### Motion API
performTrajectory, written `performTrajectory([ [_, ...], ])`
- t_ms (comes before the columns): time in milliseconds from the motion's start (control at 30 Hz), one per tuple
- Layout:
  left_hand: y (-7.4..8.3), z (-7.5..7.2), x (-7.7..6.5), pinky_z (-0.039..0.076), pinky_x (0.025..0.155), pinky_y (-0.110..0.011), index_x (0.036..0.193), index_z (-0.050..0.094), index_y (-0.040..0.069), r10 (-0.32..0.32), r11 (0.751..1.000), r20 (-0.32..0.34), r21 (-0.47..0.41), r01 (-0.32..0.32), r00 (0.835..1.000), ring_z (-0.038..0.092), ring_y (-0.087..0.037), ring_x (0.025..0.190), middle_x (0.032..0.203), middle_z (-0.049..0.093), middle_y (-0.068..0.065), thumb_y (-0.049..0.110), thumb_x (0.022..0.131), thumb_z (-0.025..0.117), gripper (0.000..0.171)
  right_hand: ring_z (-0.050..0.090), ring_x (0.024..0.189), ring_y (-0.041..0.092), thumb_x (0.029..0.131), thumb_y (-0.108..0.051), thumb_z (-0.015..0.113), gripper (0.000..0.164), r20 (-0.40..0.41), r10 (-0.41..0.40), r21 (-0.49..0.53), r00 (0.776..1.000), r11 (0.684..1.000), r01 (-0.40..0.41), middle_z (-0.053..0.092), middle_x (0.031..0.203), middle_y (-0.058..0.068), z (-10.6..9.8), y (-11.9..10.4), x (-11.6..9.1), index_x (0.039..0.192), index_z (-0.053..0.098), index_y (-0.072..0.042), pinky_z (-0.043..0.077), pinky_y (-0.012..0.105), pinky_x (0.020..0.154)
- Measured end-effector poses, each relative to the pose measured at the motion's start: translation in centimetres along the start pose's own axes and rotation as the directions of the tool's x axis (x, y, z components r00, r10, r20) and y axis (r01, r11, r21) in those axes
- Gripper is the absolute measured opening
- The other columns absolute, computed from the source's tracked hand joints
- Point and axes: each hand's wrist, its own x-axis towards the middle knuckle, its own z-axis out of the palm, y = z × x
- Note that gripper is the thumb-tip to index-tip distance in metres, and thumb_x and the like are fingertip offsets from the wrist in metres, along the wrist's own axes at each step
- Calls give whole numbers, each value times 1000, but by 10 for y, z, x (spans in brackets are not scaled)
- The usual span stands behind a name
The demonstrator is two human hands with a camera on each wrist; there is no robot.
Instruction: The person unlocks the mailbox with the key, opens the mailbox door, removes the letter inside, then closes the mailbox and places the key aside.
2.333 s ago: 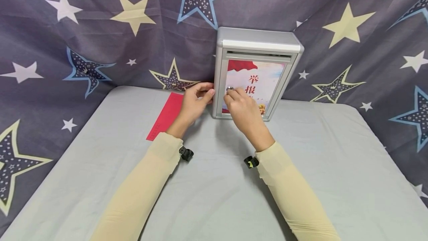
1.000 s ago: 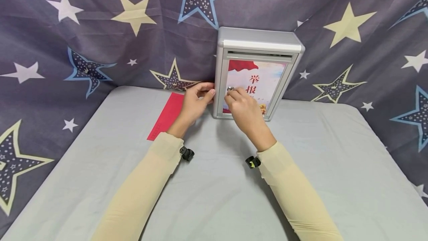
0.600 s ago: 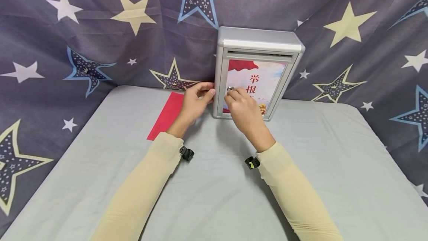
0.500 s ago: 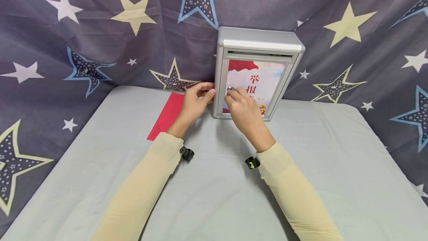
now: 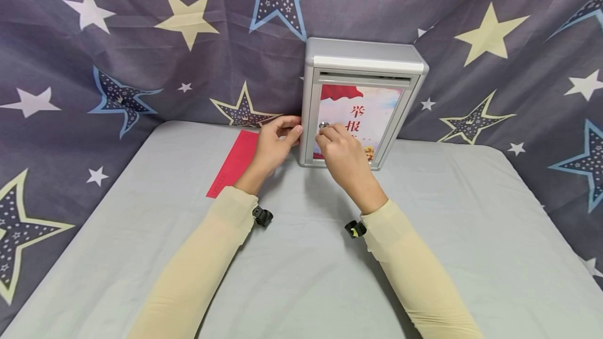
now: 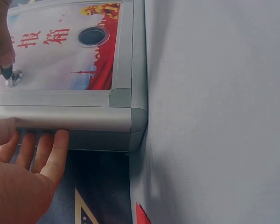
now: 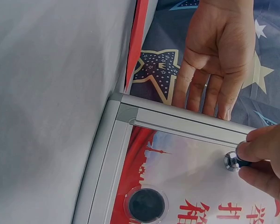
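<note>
A silver metal letter box (image 5: 367, 51) stands upright, with a slot along the top of its front and a red-and-white poster bearing Chinese characters. On the left side of its front sits a round chrome lock (image 7: 230, 161). The thumb and fingers of my right hand (image 5: 346, 158) pinch a key with a dark head (image 6: 7, 72) at that lock; most of the key is hidden by the fingers. My left hand (image 5: 274, 145) rests against the box's left side, its fingers nearly straight along the side panel and its thumb near the front edge.
A flat red envelope (image 5: 233, 164) lies left of the box, partly behind the left wrist. A grey cloth (image 5: 301, 266) covers the tabletop. A dark curtain (image 5: 141, 41) with stars hangs right behind the box. Low on the poster is a round dark window (image 7: 147, 205).
</note>
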Motion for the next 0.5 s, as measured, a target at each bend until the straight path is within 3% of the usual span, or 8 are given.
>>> performTrajectory([
  [500, 0, 0, 0, 62, 82, -40, 121, 67, -8, 14, 1000, -2, 17, -14, 1000, 66, -20, 93, 115, 69, -21, 4, 99, 67, 26, 66, 100, 29, 93, 11, 65, 15, -33, 25, 56, 999, 998, -23, 74, 102, 14, 0, 0, -1, 100, 77, 5, 59, 36, 89],
])
